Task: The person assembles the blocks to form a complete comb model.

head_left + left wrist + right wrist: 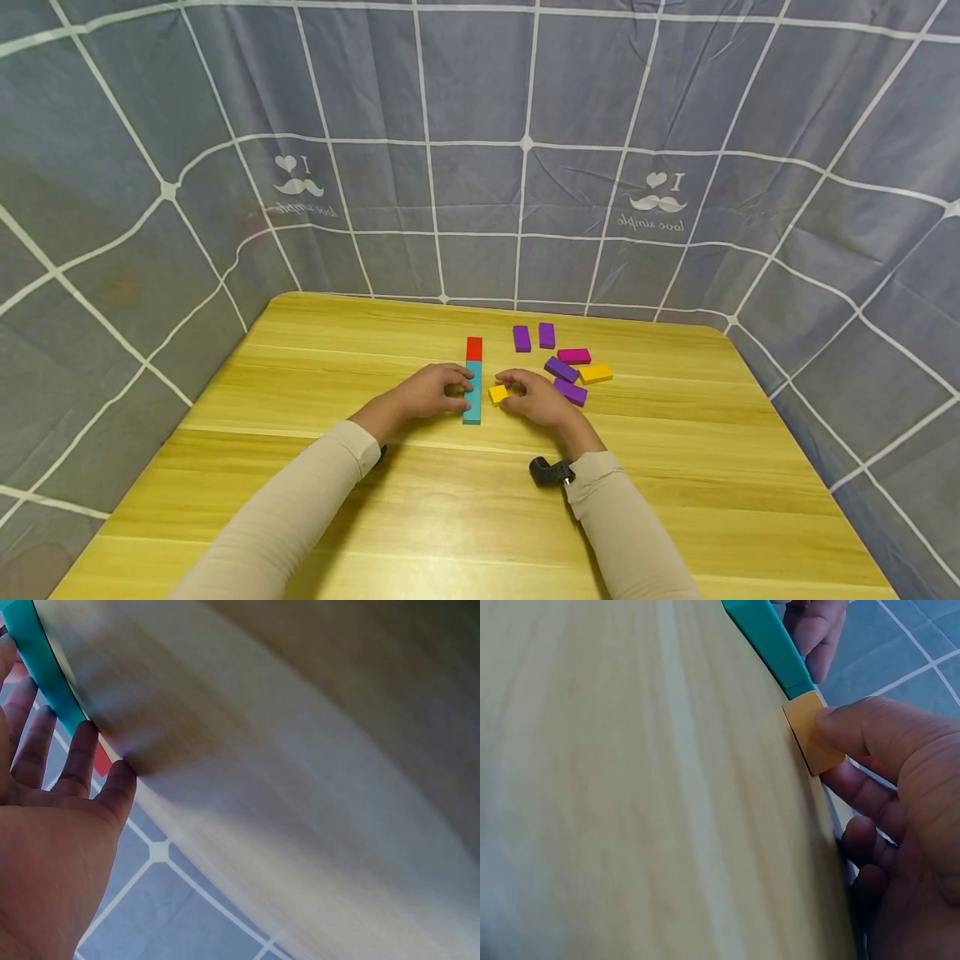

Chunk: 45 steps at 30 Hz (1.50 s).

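A red block (475, 348) and a teal length of block (472, 408) lie end to end in a straight row on the table. My left hand (437, 390) is at the left side of the teal length, its fingers spread and loosely extended, fingertips right at its edge. My right hand (542, 398) pinches a small yellow block (498, 395) between thumb and fingers, just right of the row. In the right wrist view the yellow block (810, 735) appears close beside the teal length (769, 641).
Behind the right hand, several purple blocks (522, 338), a magenta block (574, 357) and another yellow block (596, 373) lie scattered on the wooden table (360, 508). A grey curtain (480, 192) with white grid lines stands around the back and sides.
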### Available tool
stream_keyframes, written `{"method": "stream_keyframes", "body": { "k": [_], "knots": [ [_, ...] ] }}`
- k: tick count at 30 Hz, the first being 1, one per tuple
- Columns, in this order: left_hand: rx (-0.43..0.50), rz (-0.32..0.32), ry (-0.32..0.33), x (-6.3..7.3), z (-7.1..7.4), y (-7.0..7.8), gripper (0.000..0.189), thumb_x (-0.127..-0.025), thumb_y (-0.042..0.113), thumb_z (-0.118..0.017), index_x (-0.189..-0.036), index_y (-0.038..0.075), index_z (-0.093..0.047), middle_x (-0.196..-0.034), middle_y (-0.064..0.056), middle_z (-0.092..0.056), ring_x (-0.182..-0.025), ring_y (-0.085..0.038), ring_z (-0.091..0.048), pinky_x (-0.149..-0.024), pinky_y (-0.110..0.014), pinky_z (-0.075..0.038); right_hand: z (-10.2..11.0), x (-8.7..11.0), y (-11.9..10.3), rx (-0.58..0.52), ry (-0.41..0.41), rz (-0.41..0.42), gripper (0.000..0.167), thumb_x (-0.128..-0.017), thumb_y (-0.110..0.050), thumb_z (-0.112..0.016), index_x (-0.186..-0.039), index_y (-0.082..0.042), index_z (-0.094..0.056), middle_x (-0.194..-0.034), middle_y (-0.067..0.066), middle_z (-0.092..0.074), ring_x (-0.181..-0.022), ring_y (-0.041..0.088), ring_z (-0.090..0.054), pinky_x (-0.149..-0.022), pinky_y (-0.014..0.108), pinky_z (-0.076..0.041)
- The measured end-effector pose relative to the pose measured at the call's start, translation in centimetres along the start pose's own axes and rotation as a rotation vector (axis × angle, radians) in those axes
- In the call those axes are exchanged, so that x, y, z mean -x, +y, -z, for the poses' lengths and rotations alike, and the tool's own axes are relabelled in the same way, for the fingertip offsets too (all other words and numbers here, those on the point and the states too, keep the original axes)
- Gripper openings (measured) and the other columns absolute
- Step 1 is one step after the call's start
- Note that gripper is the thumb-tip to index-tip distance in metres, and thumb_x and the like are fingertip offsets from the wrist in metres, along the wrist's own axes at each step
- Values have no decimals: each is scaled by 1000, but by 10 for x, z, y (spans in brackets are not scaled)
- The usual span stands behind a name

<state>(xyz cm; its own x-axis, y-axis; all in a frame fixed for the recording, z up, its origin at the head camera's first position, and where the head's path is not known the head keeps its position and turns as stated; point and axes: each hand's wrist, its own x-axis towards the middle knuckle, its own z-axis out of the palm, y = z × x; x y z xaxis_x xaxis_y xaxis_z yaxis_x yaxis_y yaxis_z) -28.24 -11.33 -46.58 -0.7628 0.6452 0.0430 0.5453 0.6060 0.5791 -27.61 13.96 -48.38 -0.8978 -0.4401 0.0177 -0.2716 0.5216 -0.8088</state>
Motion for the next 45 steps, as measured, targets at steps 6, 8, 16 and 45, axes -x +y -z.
{"method": "stream_keyframes", "body": {
  "k": [6, 8, 16, 45],
  "knots": [
    [1, -2, 1, 0, 0, 1, 32, -91, 23, -74, -117, 3, -71, -139, -12, -56, -133, -32, -47, -114, -45, -33, -2, 2, 3, 20, 34, -27, 28, -90, -10, -71, -118, -12, -67, -110, 3, -61, -94, 22, -51, -87, 37, -43],
    [-4, -7, 4, 0, 1, 1, 32, -91, 23, -74, -117, 3, -71, -139, -12, -56, -133, -32, -47, -114, -45, -33, -3, 4, 3, 14, 47, -31, 26, -90, -9, -71, -115, -11, -67, -106, 3, -61, -89, 21, -50, -82, 35, -42],
    [-7, -20, 13, 1, 1, 1, 32, -91, 22, -74, -115, 2, -72, -138, -13, -57, -132, -32, -48, -113, -45, -34, -11, 14, 1, -13, 85, -44, 24, -91, -14, -71, -115, -12, -65, -99, 3, -60, -87, 21, -50, -79, 34, -43],
    [6, -37, 11, 3, 3, -1, 31, -91, 22, -75, -115, 3, -71, -138, -12, -58, -133, -32, -47, -113, -45, -34, -43, 52, -26, -121, 78, -41, 22, -90, -13, -72, -111, -12, -66, -87, 3, -54, -75, 19, -45, -70, 31, -38]
  ]
}}
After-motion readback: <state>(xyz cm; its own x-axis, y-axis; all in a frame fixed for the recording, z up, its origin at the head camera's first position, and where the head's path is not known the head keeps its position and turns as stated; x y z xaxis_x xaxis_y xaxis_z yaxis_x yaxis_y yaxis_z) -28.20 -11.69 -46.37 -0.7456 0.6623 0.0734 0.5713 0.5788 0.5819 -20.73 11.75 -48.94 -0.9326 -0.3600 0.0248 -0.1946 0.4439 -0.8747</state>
